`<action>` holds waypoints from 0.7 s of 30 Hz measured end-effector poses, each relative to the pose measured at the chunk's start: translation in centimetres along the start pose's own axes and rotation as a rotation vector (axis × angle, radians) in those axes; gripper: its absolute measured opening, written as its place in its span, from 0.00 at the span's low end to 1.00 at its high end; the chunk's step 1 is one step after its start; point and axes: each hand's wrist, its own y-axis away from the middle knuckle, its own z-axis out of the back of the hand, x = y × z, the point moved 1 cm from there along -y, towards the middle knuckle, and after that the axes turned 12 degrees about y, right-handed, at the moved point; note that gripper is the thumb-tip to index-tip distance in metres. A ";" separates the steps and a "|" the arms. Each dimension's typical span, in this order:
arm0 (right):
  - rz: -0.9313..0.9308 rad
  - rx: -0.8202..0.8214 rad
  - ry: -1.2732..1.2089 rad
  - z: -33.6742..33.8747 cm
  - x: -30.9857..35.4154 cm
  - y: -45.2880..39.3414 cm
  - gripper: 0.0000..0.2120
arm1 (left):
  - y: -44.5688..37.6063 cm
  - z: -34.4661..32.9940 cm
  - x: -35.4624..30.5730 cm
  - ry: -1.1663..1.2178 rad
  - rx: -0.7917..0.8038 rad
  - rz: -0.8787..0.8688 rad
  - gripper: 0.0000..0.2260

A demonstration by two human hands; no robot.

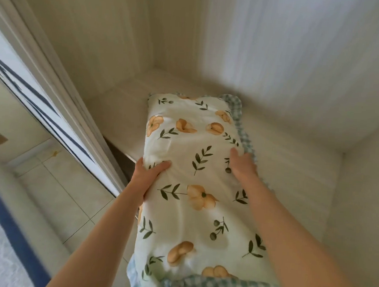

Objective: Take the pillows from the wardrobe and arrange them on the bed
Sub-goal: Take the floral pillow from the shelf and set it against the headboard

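Observation:
A long white pillow [195,179] printed with orange flowers and green leaves, edged with a green gingham frill, lies lengthwise half inside the wardrobe [128,107] on its pale shelf. My left hand [147,176] grips the pillow's left edge, thumb on top. On the right edge, my right hand [243,165] presses and grips the fabric near the frill. The pillow's near end hangs toward me at the bottom of the view. No other pillow shows.
The wardrobe's sliding door frame [53,82] runs diagonally on the left. Pale floor tiles [53,190] lie below it. A white bed edge with a blue stripe [3,224] shows at the lower left. The wardrobe's right wall [364,200] closes in the shelf.

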 end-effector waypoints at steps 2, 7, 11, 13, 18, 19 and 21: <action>-0.004 -0.031 -0.008 -1.2 -0.2 1.3 0.34 | 0.6 0.7 -0.3 -0.079 -0.068 -0.072 0.51; -0.014 -0.011 -0.096 -3.6 1.0 4.3 0.31 | 2.8 3.3 -1.9 -0.213 -0.230 -0.302 0.44; -0.063 0.063 -0.241 -6.9 1.8 8.5 0.30 | 5.2 7.2 -2.8 -0.326 -0.272 -0.468 0.43; -0.109 0.088 -0.293 -8.6 2.4 11.4 0.31 | 6.5 9.5 -3.4 -0.358 -0.270 -0.533 0.43; -0.204 0.269 -0.478 -13.5 3.1 20.2 0.37 | 10.2 17.2 -4.0 -0.406 -0.276 -0.605 0.39; -0.219 0.300 -0.517 -14.5 2.8 22.1 0.37 | 10.9 18.6 -4.1 -0.433 -0.281 -0.618 0.37; -0.240 0.371 -0.560 -16.8 2.1 25.4 0.38 | 12.3 20.8 -4.2 -0.512 -0.289 -0.668 0.35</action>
